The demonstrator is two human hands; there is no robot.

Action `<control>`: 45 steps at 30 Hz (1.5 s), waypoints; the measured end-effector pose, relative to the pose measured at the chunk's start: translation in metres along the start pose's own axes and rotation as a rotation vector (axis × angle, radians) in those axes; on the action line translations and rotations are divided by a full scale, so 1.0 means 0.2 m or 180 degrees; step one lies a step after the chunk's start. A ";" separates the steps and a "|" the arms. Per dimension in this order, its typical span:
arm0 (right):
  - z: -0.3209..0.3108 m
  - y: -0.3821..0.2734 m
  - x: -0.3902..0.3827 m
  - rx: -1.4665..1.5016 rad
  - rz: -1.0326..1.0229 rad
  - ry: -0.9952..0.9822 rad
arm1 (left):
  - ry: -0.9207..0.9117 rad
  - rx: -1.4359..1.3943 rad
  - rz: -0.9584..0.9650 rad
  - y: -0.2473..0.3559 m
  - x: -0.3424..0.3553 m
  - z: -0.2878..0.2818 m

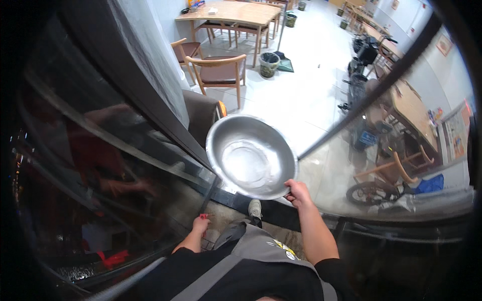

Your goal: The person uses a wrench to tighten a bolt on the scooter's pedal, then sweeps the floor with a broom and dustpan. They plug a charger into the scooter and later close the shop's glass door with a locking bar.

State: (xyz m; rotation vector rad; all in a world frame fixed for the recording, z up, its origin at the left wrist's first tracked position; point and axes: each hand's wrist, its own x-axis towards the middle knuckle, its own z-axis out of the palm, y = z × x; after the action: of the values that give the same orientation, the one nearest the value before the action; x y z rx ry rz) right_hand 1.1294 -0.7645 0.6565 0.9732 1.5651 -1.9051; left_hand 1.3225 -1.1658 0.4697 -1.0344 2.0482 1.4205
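A wide, shiny metal basin (221, 128) hangs tilted out in front of me, with nothing visible inside it. My right hand (299, 194) is closed on its near right rim, the thumb over the edge. Lower and to the left, my left hand (201, 225) is beside the dark edge of a glass door (210, 193). Its fingers look curled at a small red thing (203, 216), whose kind I cannot make out. I stand at the doorway threshold, one light shoe (255, 207) showing below the basin.
Glass panels flank the doorway. Inside, a dark armchair (198, 113) stands close on the left, then a wooden chair (218, 74), a lined bin (269, 64) and a table (233, 12). Parked bikes (357, 75) line the right. White tiled floor (304, 85) runs between.
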 end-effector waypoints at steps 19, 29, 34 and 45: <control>1.69 -1.66 1.59 -0.2149 -0.1873 -0.0537 | 0.2140 -0.2580 -0.2333 0.25 -0.50 0.18; 3.05 -1.50 1.66 -0.3715 -0.2347 -0.2071 | 0.3171 -0.3518 -0.2836 0.92 -0.73 0.52; 3.25 -1.25 1.63 -0.3863 -0.1868 -0.2386 | 0.3335 -0.3862 -0.3072 1.11 -0.70 0.76; 3.40 -0.74 1.89 -0.2822 0.0442 -0.2371 | 0.3710 -0.4468 -0.3364 1.24 -0.74 1.21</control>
State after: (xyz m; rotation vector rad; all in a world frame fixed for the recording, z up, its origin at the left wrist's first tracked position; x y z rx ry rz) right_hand 0.6331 -1.3656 0.5179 -0.0279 1.5332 -1.0473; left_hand 1.2076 -0.8454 0.6304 -3.2925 0.0412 1.5195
